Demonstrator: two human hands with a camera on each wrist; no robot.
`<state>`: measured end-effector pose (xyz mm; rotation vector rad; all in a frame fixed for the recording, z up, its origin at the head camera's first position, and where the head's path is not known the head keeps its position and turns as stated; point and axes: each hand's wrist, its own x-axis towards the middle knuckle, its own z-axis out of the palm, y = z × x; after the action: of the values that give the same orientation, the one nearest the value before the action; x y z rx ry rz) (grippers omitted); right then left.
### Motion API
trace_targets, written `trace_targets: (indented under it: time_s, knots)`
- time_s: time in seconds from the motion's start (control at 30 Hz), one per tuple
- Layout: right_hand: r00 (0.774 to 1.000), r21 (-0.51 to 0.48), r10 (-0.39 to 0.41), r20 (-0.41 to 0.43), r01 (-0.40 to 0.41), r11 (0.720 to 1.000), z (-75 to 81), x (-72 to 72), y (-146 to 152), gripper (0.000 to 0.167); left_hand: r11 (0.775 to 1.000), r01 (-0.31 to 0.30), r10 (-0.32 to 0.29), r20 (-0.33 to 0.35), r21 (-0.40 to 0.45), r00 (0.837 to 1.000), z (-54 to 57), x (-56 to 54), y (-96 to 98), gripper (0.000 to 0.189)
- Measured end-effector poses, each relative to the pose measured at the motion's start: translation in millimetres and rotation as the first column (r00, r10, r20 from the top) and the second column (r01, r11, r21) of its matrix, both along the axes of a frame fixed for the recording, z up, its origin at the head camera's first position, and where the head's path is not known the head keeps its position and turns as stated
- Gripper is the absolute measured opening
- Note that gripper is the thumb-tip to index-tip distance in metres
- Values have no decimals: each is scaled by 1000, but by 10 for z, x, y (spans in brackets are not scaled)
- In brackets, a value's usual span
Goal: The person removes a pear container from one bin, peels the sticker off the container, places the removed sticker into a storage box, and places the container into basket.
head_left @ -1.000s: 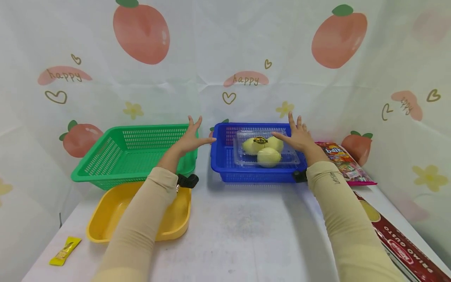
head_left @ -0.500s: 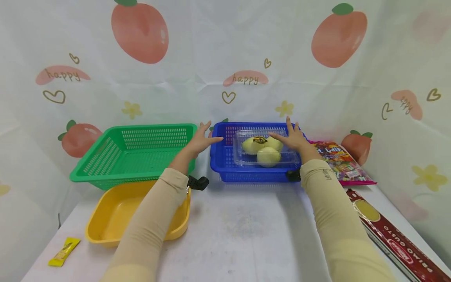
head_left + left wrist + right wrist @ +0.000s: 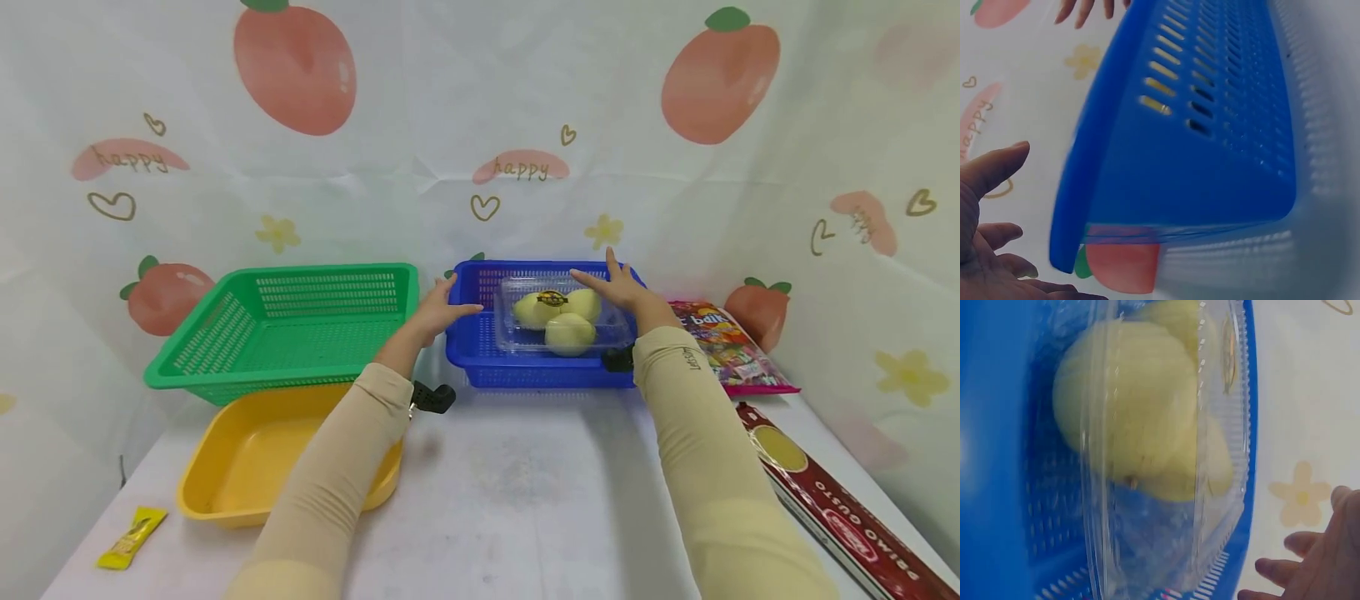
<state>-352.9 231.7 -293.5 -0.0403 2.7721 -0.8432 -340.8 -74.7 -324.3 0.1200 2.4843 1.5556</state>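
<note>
A blue plastic basket [image 3: 525, 377] stands at the back of the table. In it lies a clear plastic clamshell box [image 3: 611, 332] with three pale yellow-green round fruits [image 3: 570, 333] and a dark label. My left hand [image 3: 433, 315], fingers spread, hovers by the basket's left end; in the left wrist view its fingers are apart from the rim. Over the box's right side is my right hand [image 3: 628, 293], thumb and fingers spread and nothing in them. The right wrist view shows the fruits close up through the clear lid, with the right fingertips [image 3: 1275, 570] beyond the rim.
To the left stands a green basket [image 3: 300, 329], with a yellow basin [image 3: 247, 454] in front of it. A small yellow packet [image 3: 132, 537] lies front left. On the right are a candy bag [image 3: 723, 346] and a long dark red box [image 3: 847, 508]. A patterned cloth hangs behind.
My left hand has moved right, from over the green basket's right end to the blue basket's left end. The right hand has shifted slightly left. The baskets and fruit box stay in place.
</note>
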Motion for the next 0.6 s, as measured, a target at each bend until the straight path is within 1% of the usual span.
trace_targets:
  time_s: [0.13,0.3,0.5,0.6]
  knots:
    - [1000,-3,18,12,-18,1000,-20,-24,-16,97,1000,-11,11,1,10,1000,-55,6,54,83]
    - [1000,-41,21,18,-21,999,-82,-51,10,95,1000,-21,21,-18,15,1000,-147,4,114,80]
    - [999,-128,3,50,3,992,-155,-44,36,96,997,-56,58,-40,55,998,-255,7,141,78]
    - [997,-179,-17,79,31,983,-186,-32,61,98,996,-51,55,-45,71,997,-301,1,156,79]
